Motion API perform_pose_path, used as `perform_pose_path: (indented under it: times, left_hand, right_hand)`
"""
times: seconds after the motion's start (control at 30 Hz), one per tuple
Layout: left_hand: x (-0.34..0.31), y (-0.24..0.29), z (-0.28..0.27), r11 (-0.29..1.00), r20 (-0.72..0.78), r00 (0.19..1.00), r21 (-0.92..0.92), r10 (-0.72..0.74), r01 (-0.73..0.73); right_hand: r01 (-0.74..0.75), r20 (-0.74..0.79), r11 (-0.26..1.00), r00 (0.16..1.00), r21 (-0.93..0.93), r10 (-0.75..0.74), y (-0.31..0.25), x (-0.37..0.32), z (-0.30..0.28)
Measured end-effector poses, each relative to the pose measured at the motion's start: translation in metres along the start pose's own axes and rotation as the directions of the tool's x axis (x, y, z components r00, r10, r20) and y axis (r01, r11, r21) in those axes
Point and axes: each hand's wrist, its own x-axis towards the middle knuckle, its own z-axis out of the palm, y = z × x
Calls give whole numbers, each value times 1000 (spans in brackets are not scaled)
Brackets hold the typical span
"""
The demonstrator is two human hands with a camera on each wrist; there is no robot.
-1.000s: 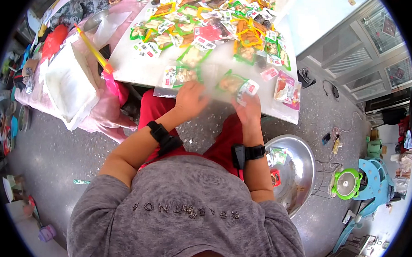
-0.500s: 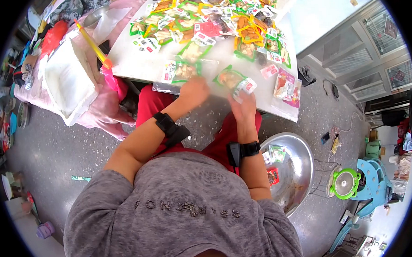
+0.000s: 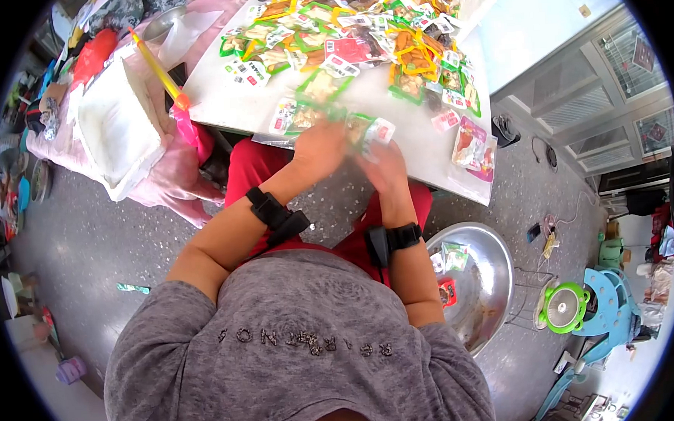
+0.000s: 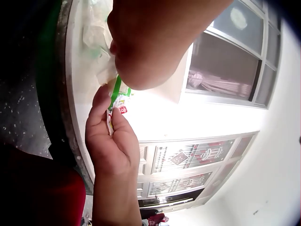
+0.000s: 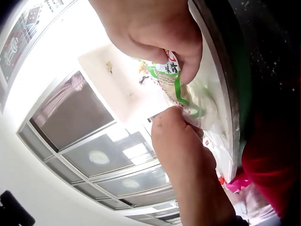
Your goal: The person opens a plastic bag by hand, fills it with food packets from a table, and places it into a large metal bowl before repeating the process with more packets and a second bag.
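My right hand [image 3: 385, 167] pinches a green-edged clear snack packet [image 3: 379, 132] by its white label end, thumb and fingers on it, at the table's near edge. Pale food shows through the packet. Beside it, my left hand [image 3: 321, 149] curls its fingers at the right side of a clear plastic bag [image 4: 95, 33]; its fingertips are hidden behind the hand. Another green-edged packet [image 3: 305, 116] lies at that bag, its white label to the left. In the right wrist view, the held packet [image 5: 171, 84] reaches down close to my left hand [image 5: 171, 136].
Several green- and yellow-edged packets [image 3: 413, 53] are heaped across the far part of the white table [image 3: 235, 109]. A pink packet [image 3: 469, 144] lies at the right corner. A steel basin [image 3: 490, 279] stands on the floor at right, a white foam box [image 3: 119, 130] at left.
My right hand has carried the packet leftward, close up to my left hand. My left hand has moved slightly right and stays at the clear bag.
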Motion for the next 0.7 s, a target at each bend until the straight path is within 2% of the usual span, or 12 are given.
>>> perform_pose_path:
  times: [0.1,0.2,0.23,0.27,0.3,0.4,0.43,0.5,0.57,0.67,0.7]
  left_hand:
    - [4,4,-10,983,-69,986,121,150,-141]
    - [7,1,-12,940,-20,973,264,232,-218]
    - [7,2,-12,938,10,976,273,218,-212]
    - [5,3,-12,937,41,978,282,204,-207]
    - [4,5,-12,935,72,979,290,190,-203]
    - [-4,3,-3,940,50,985,294,166,-174]
    - [-8,3,-4,944,47,983,275,178,-184]
    - [-16,-1,-7,949,39,979,240,200,-204]
    - [-23,-3,-9,973,33,984,148,175,-178]
    - [-28,-6,-9,984,-14,985,65,170,-169]
    - [-28,-6,-9,984,-38,984,46,172,-170]
  right_hand:
    - [-38,61,997,998,65,34,2,7,8]
    - [-71,162,996,985,46,63,5,10,15]
    - [-80,206,996,976,31,72,6,11,17]
    - [57,262,985,965,-162,-13,14,15,15]
    - [201,332,919,939,-338,-84,22,17,19]
    - [299,321,695,941,-654,-104,29,20,24]
    - [344,363,645,925,-682,-108,33,24,19]
    - [274,316,568,948,-776,-25,32,27,19]
    - [37,114,482,985,-875,132,21,28,17]
    - [-15,90,601,985,-799,145,11,10,39]
    - [34,132,597,984,-802,122,13,12,40]
